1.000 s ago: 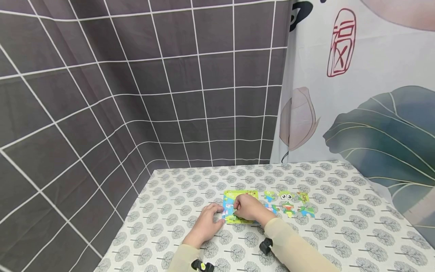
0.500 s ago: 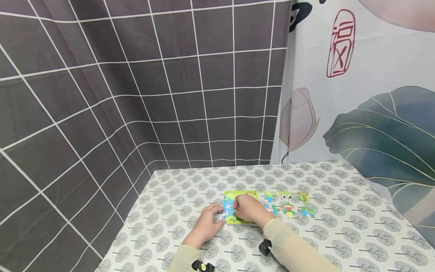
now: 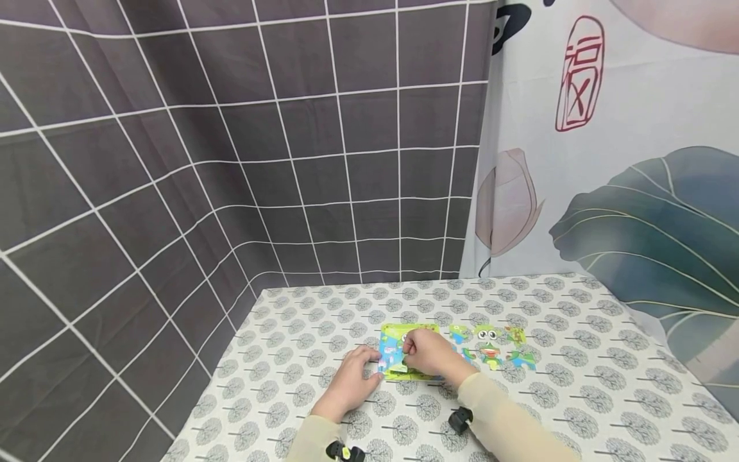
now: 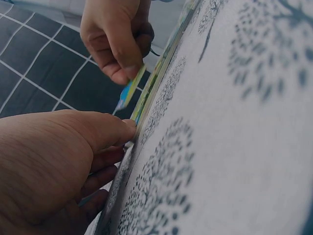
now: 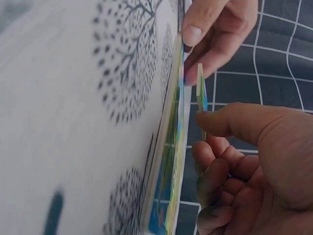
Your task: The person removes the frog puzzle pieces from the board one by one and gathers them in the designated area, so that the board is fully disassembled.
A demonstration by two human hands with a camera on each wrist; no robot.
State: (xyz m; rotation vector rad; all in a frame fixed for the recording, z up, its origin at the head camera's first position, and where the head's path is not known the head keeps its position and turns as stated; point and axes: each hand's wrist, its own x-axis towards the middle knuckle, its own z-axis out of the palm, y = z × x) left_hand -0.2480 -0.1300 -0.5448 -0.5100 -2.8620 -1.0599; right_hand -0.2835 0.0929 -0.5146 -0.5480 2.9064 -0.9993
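A puzzle board (image 3: 389, 329) with a green, yellow and blue picture lies on the table, partly covered by my right hand. At its left edge rests my left hand (image 3: 348, 381), thumb and fingertips touching the rim, fingers fairly straight. My right hand (image 3: 430, 354) is over the board's middle. It pinches a puzzle piece (image 5: 201, 90) between thumb and curled fingers. In the right wrist view this thin piece stands on edge, apart from the board. The left wrist view shows the same puzzle piece (image 4: 131, 89) tilted above the board, with yellow-green and blue on it.
Several loose puzzle pieces lie right of the board, among them a piece with frog eyes (image 3: 486, 333), one with a red mouth (image 3: 489, 354) and a blue-green one (image 3: 522, 360). A tree-print cloth (image 3: 312, 321) covers the table. A dark gridded curtain (image 3: 300, 186) hangs behind.
My right hand has shifted slightly right and lifted off the spot where it was working, with the piece now showing tilted below its fingers. My left hand stays put.
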